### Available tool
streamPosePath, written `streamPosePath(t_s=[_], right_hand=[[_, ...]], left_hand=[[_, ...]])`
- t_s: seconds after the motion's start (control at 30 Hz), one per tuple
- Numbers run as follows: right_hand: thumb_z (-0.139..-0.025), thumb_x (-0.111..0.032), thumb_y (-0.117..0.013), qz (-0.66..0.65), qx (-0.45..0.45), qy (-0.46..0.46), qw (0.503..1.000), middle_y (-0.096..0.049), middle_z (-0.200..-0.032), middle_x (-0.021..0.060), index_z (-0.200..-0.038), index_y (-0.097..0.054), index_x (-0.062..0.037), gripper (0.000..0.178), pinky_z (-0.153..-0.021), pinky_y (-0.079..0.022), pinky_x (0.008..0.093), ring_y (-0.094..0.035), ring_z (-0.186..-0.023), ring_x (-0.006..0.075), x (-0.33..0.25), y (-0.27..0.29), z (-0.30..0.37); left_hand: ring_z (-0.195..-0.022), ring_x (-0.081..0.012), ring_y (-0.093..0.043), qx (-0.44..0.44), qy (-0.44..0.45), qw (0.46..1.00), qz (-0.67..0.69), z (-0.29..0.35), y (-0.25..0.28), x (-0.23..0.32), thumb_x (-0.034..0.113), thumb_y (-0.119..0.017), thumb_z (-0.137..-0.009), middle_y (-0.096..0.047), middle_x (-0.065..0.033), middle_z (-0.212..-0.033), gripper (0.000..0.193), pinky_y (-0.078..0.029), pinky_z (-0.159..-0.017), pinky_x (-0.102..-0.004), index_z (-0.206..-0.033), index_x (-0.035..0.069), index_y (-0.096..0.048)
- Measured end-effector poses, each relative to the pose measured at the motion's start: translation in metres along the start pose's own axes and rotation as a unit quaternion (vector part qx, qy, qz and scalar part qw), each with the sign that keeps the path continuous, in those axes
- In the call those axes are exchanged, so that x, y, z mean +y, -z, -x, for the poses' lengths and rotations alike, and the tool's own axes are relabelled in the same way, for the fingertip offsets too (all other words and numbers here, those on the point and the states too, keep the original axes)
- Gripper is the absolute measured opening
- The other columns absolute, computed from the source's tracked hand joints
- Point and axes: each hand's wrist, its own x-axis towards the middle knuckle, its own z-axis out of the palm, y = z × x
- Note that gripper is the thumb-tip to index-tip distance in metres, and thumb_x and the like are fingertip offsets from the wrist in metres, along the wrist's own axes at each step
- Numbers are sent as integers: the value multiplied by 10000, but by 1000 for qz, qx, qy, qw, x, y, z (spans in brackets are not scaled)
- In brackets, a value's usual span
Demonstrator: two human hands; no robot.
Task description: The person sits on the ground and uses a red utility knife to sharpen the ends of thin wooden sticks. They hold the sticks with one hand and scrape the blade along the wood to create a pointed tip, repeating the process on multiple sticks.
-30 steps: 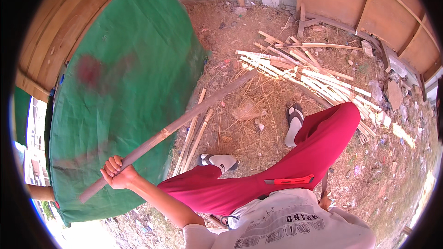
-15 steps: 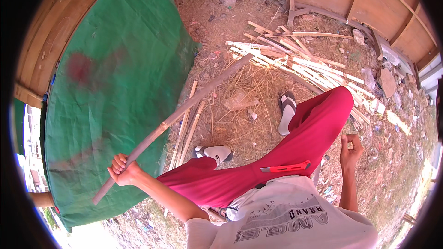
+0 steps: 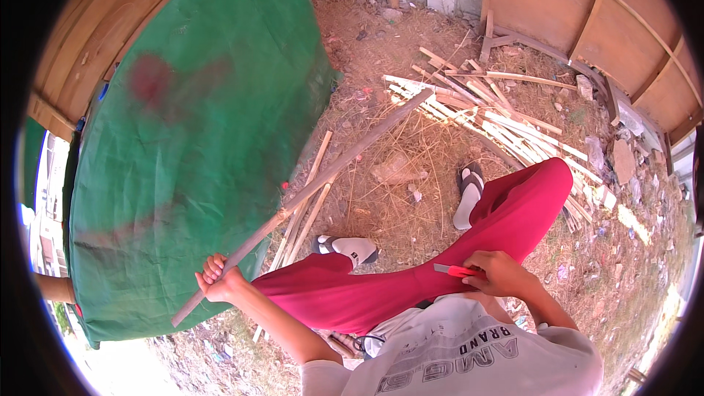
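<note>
My left hand (image 3: 220, 280) is closed round the lower end of a long brown bamboo pole (image 3: 317, 185). The pole slants up and away to the right across the ground, in front of my crossed-over view of the left foot. On my lap lies a red utility knife (image 3: 459, 271), its grey blade pointing left. The fingers of my right hand (image 3: 502, 273) are closed on the knife's handle and hide its right end.
A pile of split bamboo strips (image 3: 506, 121) lies ahead to the right. Several more strips (image 3: 315, 202) lie by my left foot. A green tarp (image 3: 220, 154) hangs on the left. Wooden panels (image 3: 546, 0) stand at the back right. Straw and litter cover the ground.
My right hand has come in from the right side to the utility knife on my lap and closed on it. The left hand still holds the bamboo pole; the view has shifted slightly.
</note>
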Motion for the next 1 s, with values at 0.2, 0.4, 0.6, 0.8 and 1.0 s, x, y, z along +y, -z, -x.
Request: streamPosePath(t_s=[0.2,0.4,0.6,0.8,1.0], right_hand=[[-973,-147,-656,-466,160,-46,869,-564,-752,4,-1015,-533,-29,176,-541,-455,262,-558,-583,85,-3,25,-62],[-901,-303,-769,-571,171,-141,790,-469,-628,-66,-885,-634,-68,272,-434,-320,233,-404,-483,38,-3,8,-178],[-956,-177,-696,-619,225,-16,752,-703,-1110,65,-1187,-581,-35,294,-470,-369,206,-440,-524,28,-30,-6,-224],[-980,-149,-656,-675,254,19,693,-702,-1162,87,-1228,-560,-43,286,-496,-393,181,-452,-559,11,6,56,-240],[-976,-161,-662,-697,381,24,607,-697,-1168,83,-1193,-559,-65,259,-516,-397,185,-428,-563,13,67,118,-226]], left_hand=[[-482,-151,-220,83,31,996,-9,23,17,-16,184,-402,-990,-231,4,-525,439,-237,-491,-318,-583,186,-239],[-489,-160,-236,97,102,990,-5,56,15,-54,183,-413,-975,-247,-8,-534,438,-262,-506,-324,-572,178,-244],[-557,-178,-291,-8,174,984,28,68,8,-85,166,-453,-949,-269,-21,-565,392,-295,-577,-340,-597,156,-282],[-938,-263,-585,-124,268,901,-318,81,1,-125,264,-600,-973,-594,-119,-968,257,-466,-924,-433,-1042,22,-550],[-1172,-286,-589,-237,333,731,-545,78,44,-124,409,-619,-991,-526,-214,-1389,695,-513,-918,-437,-1448,-52,-373]])
